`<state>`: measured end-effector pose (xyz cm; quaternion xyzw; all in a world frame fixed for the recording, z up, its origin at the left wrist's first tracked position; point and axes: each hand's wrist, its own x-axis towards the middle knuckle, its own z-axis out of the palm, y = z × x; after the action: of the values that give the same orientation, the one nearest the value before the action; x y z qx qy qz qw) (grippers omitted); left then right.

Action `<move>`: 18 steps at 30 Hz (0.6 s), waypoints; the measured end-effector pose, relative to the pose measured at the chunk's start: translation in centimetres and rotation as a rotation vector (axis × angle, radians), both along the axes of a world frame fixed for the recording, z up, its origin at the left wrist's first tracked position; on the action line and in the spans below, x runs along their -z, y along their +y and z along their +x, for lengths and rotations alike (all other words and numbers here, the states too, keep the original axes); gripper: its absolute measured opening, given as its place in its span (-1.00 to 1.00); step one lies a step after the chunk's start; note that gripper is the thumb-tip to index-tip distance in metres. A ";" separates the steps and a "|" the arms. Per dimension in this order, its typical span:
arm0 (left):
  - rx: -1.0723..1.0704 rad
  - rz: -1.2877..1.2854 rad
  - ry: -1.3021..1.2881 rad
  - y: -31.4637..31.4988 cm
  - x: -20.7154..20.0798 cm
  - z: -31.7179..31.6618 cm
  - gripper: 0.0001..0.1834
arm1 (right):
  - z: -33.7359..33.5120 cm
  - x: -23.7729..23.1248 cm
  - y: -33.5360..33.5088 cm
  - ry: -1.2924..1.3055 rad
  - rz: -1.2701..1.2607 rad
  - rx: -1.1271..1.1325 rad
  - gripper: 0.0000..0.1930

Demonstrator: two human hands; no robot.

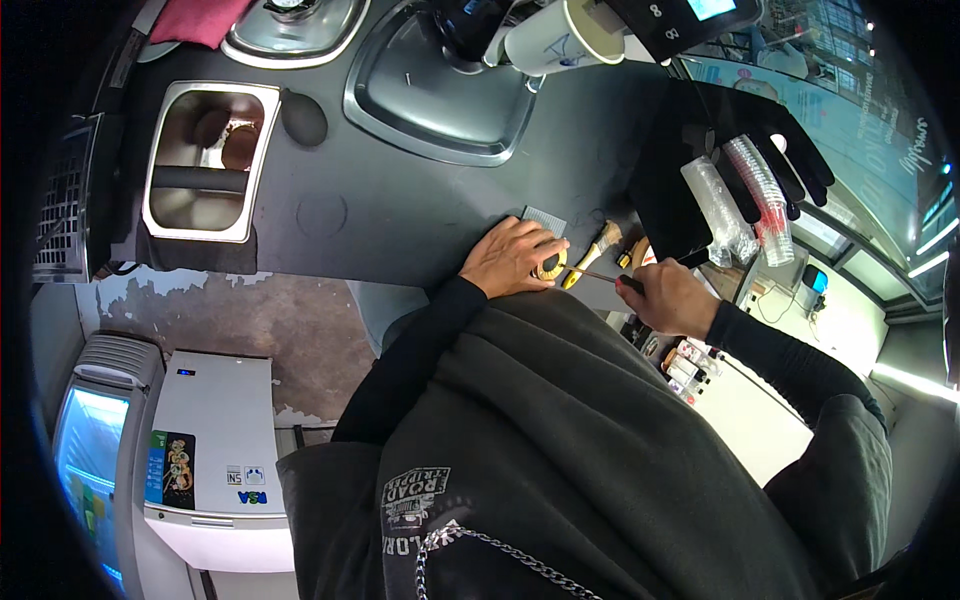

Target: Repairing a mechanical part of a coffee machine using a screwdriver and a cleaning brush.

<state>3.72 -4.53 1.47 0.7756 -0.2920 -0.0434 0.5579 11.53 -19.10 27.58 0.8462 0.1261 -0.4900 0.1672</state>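
Note:
My left hand [515, 257] lies over a round brass-coloured part [553, 264] at the counter's near edge. Its fingers hold the part, which they partly cover. In my right hand [672, 298] is a screwdriver [600, 274], gripped by its dark handle. The thin shaft points left and its tip meets the brass part or sits right beside it; I cannot tell which. Just beyond the left fingers lies a small grey ridged pad [545, 218]. A brush [597, 250] with a yellow handle and pale bristles rests between the two hands, a little farther off.
A steel knock box [250, 190] with a dark crossbar and brown pucks stands on the left. Near it lies a black oval object [304, 119]. At the back are a grey tray [440, 90] and a white paper cup [560, 40]. Stacked clear cups [765, 195] stand at right.

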 end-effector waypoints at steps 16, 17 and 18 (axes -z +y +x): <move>0.016 -0.024 0.002 0.2 0.3 0.3 -0.28 | -2.8 -0.6 0.8 0.233 -0.008 2.087 -0.67; 0.023 -0.028 0.009 0.2 0.4 0.4 -0.27 | -2.5 -0.4 1.5 0.155 0.010 2.318 -0.70; 0.016 -0.025 0.009 0.1 0.5 0.4 -0.26 | -3.2 -0.1 0.7 0.251 0.050 2.397 -0.69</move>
<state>4.09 -4.38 0.97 0.7661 -0.2960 -0.0477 0.5685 8.33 -18.36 27.70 0.3749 -0.7150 -0.4103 -0.4242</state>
